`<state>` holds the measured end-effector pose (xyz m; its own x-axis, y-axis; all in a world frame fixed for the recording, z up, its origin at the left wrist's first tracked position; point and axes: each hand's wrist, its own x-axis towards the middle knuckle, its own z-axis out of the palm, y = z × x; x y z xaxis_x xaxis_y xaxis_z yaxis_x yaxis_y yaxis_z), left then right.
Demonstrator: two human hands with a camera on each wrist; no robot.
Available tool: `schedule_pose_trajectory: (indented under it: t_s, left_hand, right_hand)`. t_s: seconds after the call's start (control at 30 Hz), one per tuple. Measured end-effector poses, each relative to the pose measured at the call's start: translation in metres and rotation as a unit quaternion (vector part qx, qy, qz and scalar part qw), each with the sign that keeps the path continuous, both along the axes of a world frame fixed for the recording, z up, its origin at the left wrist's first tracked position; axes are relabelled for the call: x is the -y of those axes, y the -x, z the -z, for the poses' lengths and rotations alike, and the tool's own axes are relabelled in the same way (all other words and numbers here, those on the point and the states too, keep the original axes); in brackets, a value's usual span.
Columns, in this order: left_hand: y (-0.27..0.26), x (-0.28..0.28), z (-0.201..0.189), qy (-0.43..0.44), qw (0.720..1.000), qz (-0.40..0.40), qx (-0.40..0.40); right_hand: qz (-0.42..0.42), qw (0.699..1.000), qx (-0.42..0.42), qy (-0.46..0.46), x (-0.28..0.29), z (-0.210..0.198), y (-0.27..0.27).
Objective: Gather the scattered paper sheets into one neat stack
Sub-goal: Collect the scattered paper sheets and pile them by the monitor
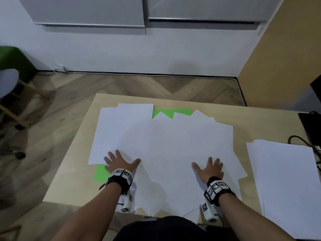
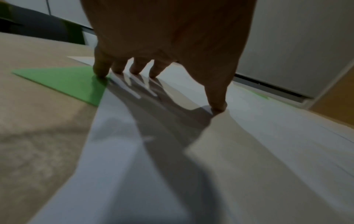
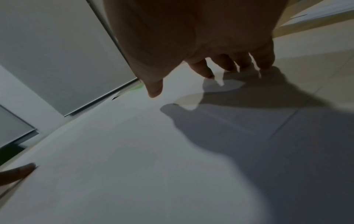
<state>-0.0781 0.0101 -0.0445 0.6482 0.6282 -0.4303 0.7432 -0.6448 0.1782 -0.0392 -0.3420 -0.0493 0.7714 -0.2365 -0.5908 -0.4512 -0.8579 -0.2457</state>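
Several white paper sheets (image 1: pixel 166 146) lie fanned and overlapping across the middle of the wooden table (image 1: pixel 69 171). My left hand (image 1: pixel 119 162) rests flat with fingers spread on their near left part; its fingertips (image 2: pixel 118 71) press the paper, the little finger on a green sheet (image 2: pixel 63 81). My right hand (image 1: pixel 208 166) lies flat with fingers spread on the near right part of the sheets (image 3: pixel 134 151); its fingertips (image 3: pixel 228 66) touch the paper. Green paper (image 1: pixel 172 112) also peeks out at the far edge.
A separate stack of white sheets (image 1: pixel 284 185) lies at the table's right edge. Black cables (image 1: pixel 302 141) and a dark device sit at the far right. A chair (image 1: pixel 10 87) stands on the floor to the left. The table's near edge is at my body.
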Motion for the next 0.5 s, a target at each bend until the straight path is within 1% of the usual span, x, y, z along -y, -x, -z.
schedule_pose_trajectory:
  t_s: [0.07, 0.13, 0.23, 0.4, 0.5]
  left_hand:
    - [0.006, -0.007, 0.009, 0.002, 1.000, 0.001, -0.011]
    - [0.011, -0.005, 0.015, -0.006, 1.000, 0.015, -0.005]
    - [0.013, -0.002, 0.016, -0.019, 0.999, 0.042, -0.004]
    - [-0.013, -0.020, 0.001, -0.035, 0.996, 0.083, 0.024]
    - [-0.035, -0.049, -0.002, 0.002, 0.994, 0.102, 0.049]
  right_hand:
    - [-0.007, 1.000, -0.001, 0.013, -0.016, -0.001, 0.002]
    - [-0.021, 1.000, 0.001, 0.019, -0.034, -0.001, 0.004]
    - [-0.059, 0.998, 0.004, 0.024, -0.063, 0.000, 0.008]
    - [-0.139, 0.990, 0.017, 0.009, -0.104, 0.003, 0.014]
    - [-0.174, 0.984, 0.014, 0.019, -0.117, 0.004, 0.021]
